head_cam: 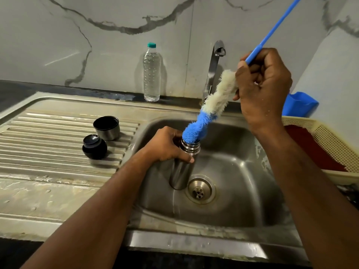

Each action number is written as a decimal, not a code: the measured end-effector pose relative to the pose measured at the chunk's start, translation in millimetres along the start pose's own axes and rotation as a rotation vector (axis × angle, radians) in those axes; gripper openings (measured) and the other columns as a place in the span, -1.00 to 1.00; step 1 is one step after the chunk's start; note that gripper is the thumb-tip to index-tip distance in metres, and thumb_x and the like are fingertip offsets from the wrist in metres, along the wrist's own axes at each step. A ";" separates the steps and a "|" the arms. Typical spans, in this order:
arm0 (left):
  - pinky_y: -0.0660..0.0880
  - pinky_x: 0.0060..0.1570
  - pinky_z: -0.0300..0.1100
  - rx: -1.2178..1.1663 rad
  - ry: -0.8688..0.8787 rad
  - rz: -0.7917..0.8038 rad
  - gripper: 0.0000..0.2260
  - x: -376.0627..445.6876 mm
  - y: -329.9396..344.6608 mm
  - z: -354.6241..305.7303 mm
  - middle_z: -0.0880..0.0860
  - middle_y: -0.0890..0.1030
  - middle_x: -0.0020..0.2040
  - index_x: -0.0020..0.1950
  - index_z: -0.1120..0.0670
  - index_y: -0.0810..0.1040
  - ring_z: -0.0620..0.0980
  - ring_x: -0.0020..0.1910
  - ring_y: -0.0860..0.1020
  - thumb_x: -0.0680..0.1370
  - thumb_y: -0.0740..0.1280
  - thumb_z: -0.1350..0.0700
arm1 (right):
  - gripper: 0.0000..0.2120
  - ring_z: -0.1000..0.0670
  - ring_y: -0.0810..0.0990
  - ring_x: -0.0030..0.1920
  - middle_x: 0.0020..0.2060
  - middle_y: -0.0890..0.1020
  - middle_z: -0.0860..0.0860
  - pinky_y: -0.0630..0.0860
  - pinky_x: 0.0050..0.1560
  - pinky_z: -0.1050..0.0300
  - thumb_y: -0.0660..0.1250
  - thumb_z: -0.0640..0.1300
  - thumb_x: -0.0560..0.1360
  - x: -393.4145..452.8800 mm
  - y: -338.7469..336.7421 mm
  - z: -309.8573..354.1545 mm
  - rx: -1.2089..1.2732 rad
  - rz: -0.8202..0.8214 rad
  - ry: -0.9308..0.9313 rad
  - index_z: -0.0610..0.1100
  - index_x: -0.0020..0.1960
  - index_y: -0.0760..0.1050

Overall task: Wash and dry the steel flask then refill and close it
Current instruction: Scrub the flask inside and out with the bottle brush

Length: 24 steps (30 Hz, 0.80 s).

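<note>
A: Where is the steel flask point(183, 167)?

B: Upright in the sink basin point(239, 171), its base just left of the drain point(200, 190). Its threaded mouth is uncovered.

A: Who holds it?

B: The left hand point(167, 145) grips it just below the neck, fingers curled round the body and the thumb lying across the front.

A: And the other hand?

B: The right hand point(262, 84) is up and to the right of the flask, fist closed round the bottle brush point(209, 111) where the blue handle meets the bristles. The handle runs up and away past the top right edge.

A: Is the brush inside the flask?

B: Only the blue tip of the bristles sits in the mouth. The white part bends above it, outside.

A: What lies left of the flask?

B: On the ribbed draining board point(48, 144), the steel cup lid point(106, 128) stands with its open side up, and the dark stopper point(94, 146) sits just in front of it, close by.

A: Behind the flask?

B: The tap point(214, 63) rises at the back of the basin, with a clear plastic water bottle point(152, 74) with a green cap standing left of it against the marbled wall.

A: To its right?

B: A cream plastic basket point(328, 140) with something red inside, and a blue plastic thing point(299, 103) behind that.
</note>
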<state>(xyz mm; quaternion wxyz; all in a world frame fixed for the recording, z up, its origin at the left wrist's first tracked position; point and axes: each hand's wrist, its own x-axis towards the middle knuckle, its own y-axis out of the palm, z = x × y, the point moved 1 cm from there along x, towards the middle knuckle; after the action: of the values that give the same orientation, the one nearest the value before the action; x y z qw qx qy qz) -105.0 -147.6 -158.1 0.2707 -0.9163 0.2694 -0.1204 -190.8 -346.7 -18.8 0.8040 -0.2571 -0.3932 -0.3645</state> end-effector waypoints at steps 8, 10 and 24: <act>0.63 0.26 -0.01 -0.007 0.006 0.056 -0.46 6.3 -2.5 5.8 -0.10 0.77 0.02 0.18 -0.01 0.74 -0.15 0.05 0.72 0.24 0.74 0.17 | -0.78 0.12 0.65 -0.28 -0.24 0.61 0.14 0.69 -0.17 0.11 0.46 -0.03 0.53 14.6 0.6 -2.4 -0.191 0.230 -0.042 -0.14 0.03 0.53; 0.62 0.26 -0.02 -0.015 0.011 0.064 -0.46 6.5 -2.3 6.6 -0.10 0.77 0.01 0.19 -0.01 0.73 -0.16 0.05 0.72 0.24 0.73 0.19 | -0.79 0.04 0.70 -0.26 -0.22 0.65 0.05 0.71 -0.22 0.03 0.50 -0.08 0.52 15.7 0.5 -5.6 -0.151 0.298 0.033 -0.16 0.03 0.53; 0.59 0.08 -0.35 0.060 0.074 0.051 -0.53 4.2 2.4 -1.5 -0.14 0.77 -0.04 0.13 -0.05 0.75 -0.26 -0.01 0.70 0.25 0.73 0.14 | -0.88 0.03 0.73 -0.32 -0.30 0.72 0.00 0.62 -0.37 0.23 0.56 -0.17 0.49 -8.0 14.1 3.9 -0.141 0.799 0.229 -0.13 -0.02 0.65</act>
<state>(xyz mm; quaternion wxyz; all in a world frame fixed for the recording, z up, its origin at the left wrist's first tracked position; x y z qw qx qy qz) -103.1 -152.3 -157.9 0.2912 -0.8954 0.2989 -0.1551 -184.7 -332.5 -24.9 0.9011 -0.4014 -0.1448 -0.0764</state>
